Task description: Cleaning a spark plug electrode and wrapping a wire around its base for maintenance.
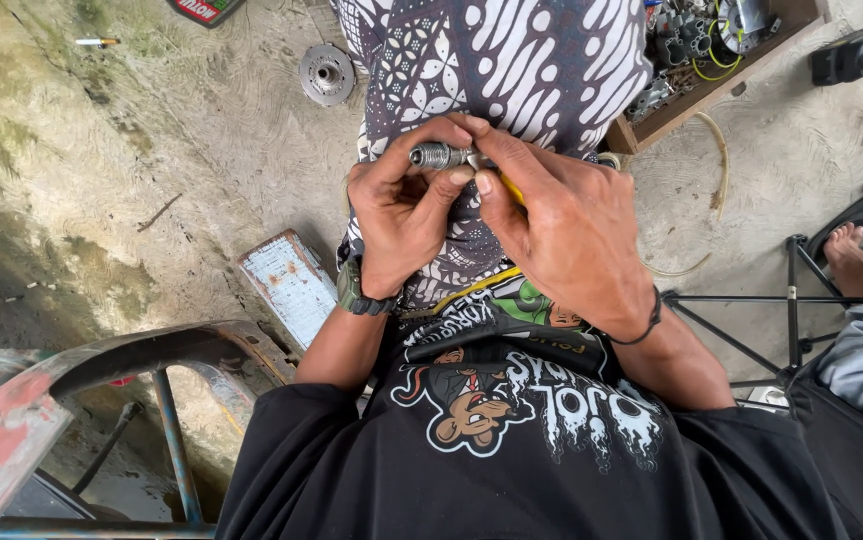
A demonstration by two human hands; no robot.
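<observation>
head view: fingertips of the left hand (pixel 404 215) pinch a small threaded metal part (pixel 440 155), and the right hand (pixel 562 230) closes its fingers on the same part's other end. beyond the part lie a round metal disc (pixel 327 73) and a wooden tray (pixel 712 90).

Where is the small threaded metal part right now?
In the head view, top centre: the metal part is pinched between the left hand and right hand, over the patterned cloth.

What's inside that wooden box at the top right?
The wooden box holds grey metal parts tangled with yellow wire. Its bottom is covered by them, and the patterned cloth hides its left end.
</observation>
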